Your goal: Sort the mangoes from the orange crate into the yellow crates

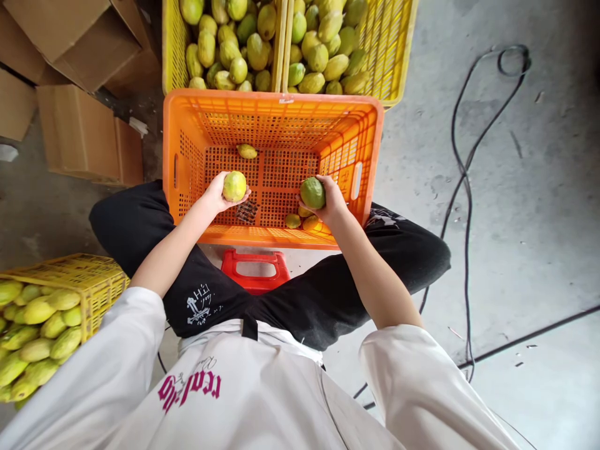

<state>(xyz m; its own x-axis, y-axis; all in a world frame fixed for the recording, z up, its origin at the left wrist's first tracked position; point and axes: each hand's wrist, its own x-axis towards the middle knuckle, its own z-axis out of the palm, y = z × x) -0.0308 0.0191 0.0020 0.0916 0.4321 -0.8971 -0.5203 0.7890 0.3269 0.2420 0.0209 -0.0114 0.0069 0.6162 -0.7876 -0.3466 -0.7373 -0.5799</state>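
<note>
Trousers (314, 306) in black flank a red stool (257, 286) and an orange crate (272, 236). Over the crate, the left hand (217, 189) cradles a yellow-green fruit (234, 186) on curled fingers, and the right hand (331, 195) has its fingers wrapped around a dark green fruit (312, 193); farther off, a small yellow fruit (247, 150) lies on the crate's floor, and beyond the rim stand two yellow crates (390, 65) of piled fruit (318, 57).
</note>
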